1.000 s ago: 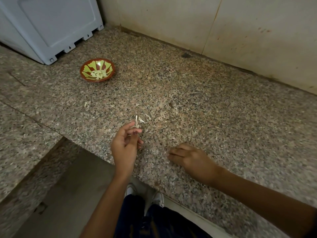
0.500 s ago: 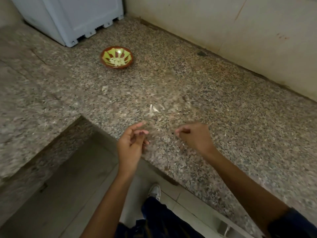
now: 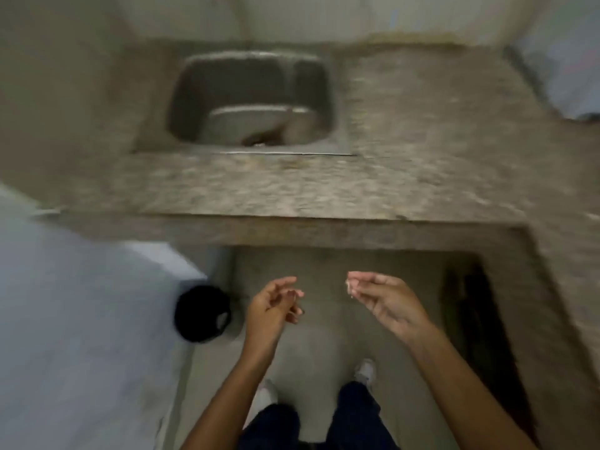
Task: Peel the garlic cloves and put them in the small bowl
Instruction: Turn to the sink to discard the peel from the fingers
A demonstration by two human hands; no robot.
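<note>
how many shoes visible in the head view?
2: left shoe beside the left forearm, right shoe above the right trouser leg, both on the floor and partly hidden.

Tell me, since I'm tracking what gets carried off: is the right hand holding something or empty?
Holding something. The right hand has its fingertips pinched on a small pale scrap; blur hides whether it is garlic skin or a clove.

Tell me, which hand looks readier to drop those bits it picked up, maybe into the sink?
The right hand, probably. Its fingertips pinch small pale scraps, likely garlic skin, though blurred. The left hand looks loosely curled, apparently holding nothing. Both hover short of the sink.
</note>
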